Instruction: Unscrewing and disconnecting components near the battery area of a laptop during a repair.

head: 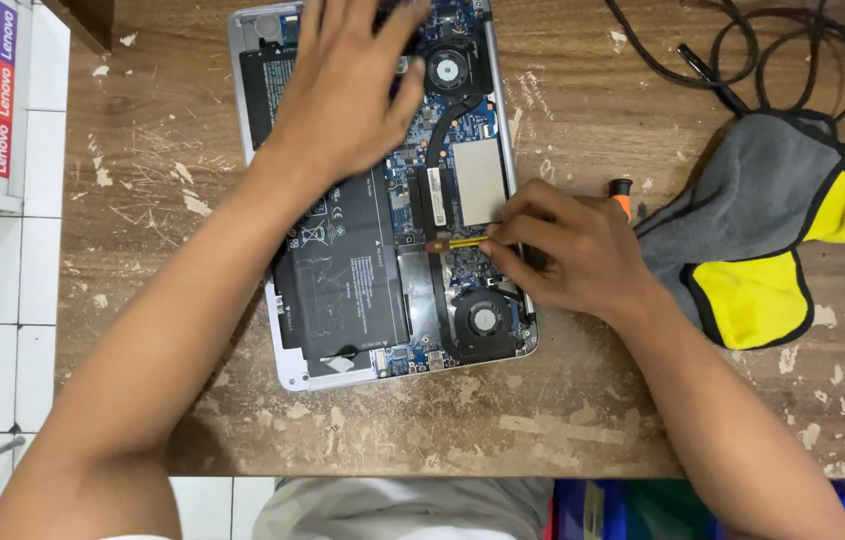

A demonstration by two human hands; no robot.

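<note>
- Laptop (288, 360) lies on a worn wooden table (583, 420), bottom cover off, insides up. It serves as the landmark here.
- Left hand (348, 85) rests flat on the laptop's upper half, fingers spread, palm down; it grips nothing, only presses on the boards.
- Right hand (568, 250) sits at the laptop's right edge, about mid-height, fingers pinched together around a thin yellow tool (458, 242).
- The tool points left into the laptop, its tip beside the heat pipe near the board's middle; whether the tip touches a screw cannot be told.
- Black battery (343, 275) fills the laptop's lower-left part, below the left hand's wrist.
- One fan (484, 320) at the laptop's lower-right corner, just under the right hand; a second fan (450, 70) at its upper right, beside the left hand's fingers.
- Right of the laptop: an orange-handled screwdriver (622, 192) on the table, partly behind the right hand.
- Further right: a grey and yellow cloth (773, 190), with black cables (743, 50) above it.
</note>
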